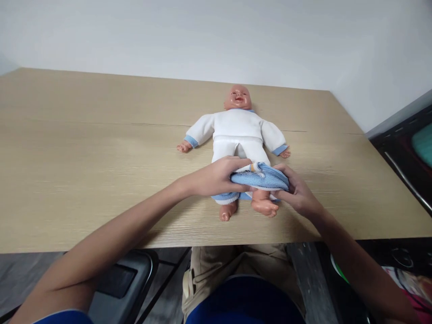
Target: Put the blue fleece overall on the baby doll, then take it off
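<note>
One doll (238, 123) — two hands (222, 175) (299, 192) on cuff (261, 180)

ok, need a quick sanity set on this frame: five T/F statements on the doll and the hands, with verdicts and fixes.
1. The baby doll lies face up on the wooden table. True.
2. The left hand grips bunched blue fabric by the doll's legs. True.
3. The other hand is flat on the table. False: the right hand grips the same fabric at its other end.
4. The doll's feet are bare. True.
5. The doll's crown points toward the person. False: its head is at the far side, with the feet nearest the person.
</note>
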The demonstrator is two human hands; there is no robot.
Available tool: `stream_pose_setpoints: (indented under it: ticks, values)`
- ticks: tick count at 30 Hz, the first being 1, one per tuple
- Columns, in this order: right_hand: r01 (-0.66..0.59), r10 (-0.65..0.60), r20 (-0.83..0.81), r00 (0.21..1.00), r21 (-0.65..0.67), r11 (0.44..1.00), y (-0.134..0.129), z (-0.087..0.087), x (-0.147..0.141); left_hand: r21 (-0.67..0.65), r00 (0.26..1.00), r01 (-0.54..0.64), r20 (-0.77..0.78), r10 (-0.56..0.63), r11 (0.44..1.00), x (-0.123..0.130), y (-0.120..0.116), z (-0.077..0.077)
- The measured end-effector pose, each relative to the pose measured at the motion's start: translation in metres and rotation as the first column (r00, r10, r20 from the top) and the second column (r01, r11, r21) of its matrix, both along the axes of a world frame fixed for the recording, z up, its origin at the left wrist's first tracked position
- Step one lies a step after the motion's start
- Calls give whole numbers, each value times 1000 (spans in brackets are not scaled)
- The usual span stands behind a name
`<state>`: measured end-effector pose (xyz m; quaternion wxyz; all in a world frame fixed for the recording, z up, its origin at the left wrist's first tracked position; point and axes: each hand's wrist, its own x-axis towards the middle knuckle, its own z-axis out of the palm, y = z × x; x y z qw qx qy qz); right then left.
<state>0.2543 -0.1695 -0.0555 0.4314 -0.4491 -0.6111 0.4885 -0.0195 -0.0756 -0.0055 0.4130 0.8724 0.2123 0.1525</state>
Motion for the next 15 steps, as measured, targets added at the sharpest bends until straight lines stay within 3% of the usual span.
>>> stream_pose_setpoints:
  ticks: [4, 8, 12, 15]
  values:
    - [-174, 176, 62, 982, -43, 984, 20, 3, 16, 229, 995, -33, -85, 54, 973, -9, 0, -2]
    - [-288, 292, 134, 947, -42, 957, 39, 5, 26, 362, 977, 0, -200, 77, 932, -32, 9, 10]
    - [-330, 326, 171, 930, -5, 944, 68, 14, 29, 344, 969, -31, -220, 113, 939, -50, 24, 21]
    - [-328, 326, 118, 938, -9, 945, 89, 14, 23, 275, 969, -92, -196, 149, 957, -58, 33, 18]
